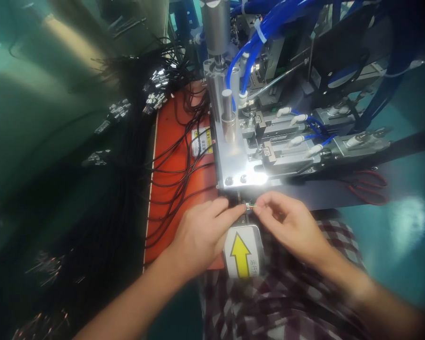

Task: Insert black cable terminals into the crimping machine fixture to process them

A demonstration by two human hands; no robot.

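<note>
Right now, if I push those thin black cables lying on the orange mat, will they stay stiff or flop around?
Probably floppy: the thin black cables lie in loose curves across the orange mat. Likely to drag neighbours along, since they overlap. Their shiny metal end plugs may swing or snag.

Two grips, one arrow label (yellow)

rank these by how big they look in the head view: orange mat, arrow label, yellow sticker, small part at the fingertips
1. orange mat
2. arrow label
3. yellow sticker, farther from the camera, so its rank against the label is unsure
4. small part
</note>
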